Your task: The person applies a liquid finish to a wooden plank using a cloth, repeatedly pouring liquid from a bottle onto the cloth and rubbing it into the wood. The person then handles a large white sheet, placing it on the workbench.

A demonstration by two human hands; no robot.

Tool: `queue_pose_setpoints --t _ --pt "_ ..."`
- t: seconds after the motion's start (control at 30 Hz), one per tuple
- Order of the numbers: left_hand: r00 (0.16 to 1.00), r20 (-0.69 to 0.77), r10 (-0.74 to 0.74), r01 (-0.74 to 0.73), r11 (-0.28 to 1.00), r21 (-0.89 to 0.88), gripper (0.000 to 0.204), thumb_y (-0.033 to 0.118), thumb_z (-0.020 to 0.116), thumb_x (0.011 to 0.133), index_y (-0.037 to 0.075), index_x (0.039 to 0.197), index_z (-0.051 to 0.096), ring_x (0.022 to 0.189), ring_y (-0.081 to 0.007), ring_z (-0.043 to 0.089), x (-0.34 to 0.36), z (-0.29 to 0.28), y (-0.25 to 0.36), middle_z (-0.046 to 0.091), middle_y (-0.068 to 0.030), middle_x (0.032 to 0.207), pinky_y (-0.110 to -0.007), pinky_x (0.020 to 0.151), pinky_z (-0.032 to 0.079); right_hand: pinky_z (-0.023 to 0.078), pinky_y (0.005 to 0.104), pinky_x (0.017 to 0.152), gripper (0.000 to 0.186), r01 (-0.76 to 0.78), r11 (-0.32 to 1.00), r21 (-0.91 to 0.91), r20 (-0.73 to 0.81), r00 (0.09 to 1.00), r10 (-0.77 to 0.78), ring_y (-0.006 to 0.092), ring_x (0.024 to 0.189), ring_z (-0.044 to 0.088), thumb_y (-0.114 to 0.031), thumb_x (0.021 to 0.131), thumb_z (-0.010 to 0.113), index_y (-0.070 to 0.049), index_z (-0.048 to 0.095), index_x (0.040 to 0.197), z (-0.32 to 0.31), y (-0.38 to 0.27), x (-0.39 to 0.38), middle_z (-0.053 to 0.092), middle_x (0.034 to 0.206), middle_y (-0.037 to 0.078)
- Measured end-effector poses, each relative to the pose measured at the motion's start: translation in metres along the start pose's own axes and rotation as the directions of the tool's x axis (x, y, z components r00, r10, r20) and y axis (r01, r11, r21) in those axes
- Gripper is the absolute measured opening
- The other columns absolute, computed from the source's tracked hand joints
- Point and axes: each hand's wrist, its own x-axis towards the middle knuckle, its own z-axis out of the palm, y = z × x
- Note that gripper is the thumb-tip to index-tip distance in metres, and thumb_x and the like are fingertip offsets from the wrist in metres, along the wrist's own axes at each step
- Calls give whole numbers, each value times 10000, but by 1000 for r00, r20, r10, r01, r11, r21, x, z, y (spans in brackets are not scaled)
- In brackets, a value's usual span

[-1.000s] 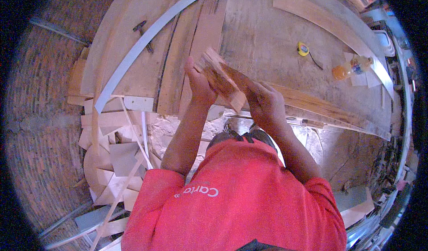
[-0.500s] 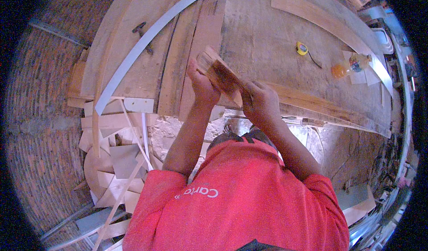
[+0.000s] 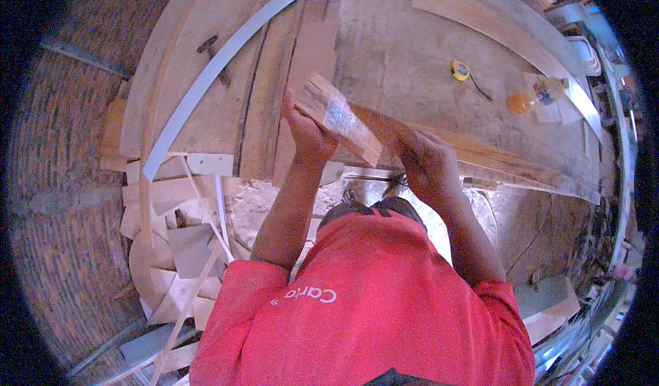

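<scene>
My left hand is closed around a short wooden block, its thumb up along the left edge. The block is tilted above the workbench, striped at its upper end and pale and shiny across the middle. My right hand is just right of the block, its fingers stretched out toward the block's far side. Some of those fingertips are hard to make out against the wood behind, and I cannot tell whether they touch the block.
On the wooden workbench lie a yellow tape measure, a hammer, a long pale strip and a wooden board. A bottle with orange liquid lies at the right. Offcuts are heaped at lower left.
My right hand has come off the block's lower end and shifted right, its fingers straightening. The block has turned slightly in my left hand, so its face now catches the light.
</scene>
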Motion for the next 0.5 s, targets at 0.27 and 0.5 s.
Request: queue_pose_setpoints --t 0.27,0.5 --pt "931 337 -138 177 980 -89 750 702 385 997 100 1397 582 1192 -322 646 2 -7 -26 669 -120 1274 -485 1069 501 536 505 748 182 -82 995 -63 -117 990 74 467 889 676 -122 969 619 -60 702 1119 21 -16 25 694 940 227" --pt "930 361 -75 54 996 67 675 640 338 1048 98 1389 550 1206 -330 641 -7 5 -41 654 -129 1299 -511 1070 501 564 541 704 151 -66 990 -121 -170 984 45 429 831 698 -162 940 620 -116 697 1061 32 0 29 704 923 180"
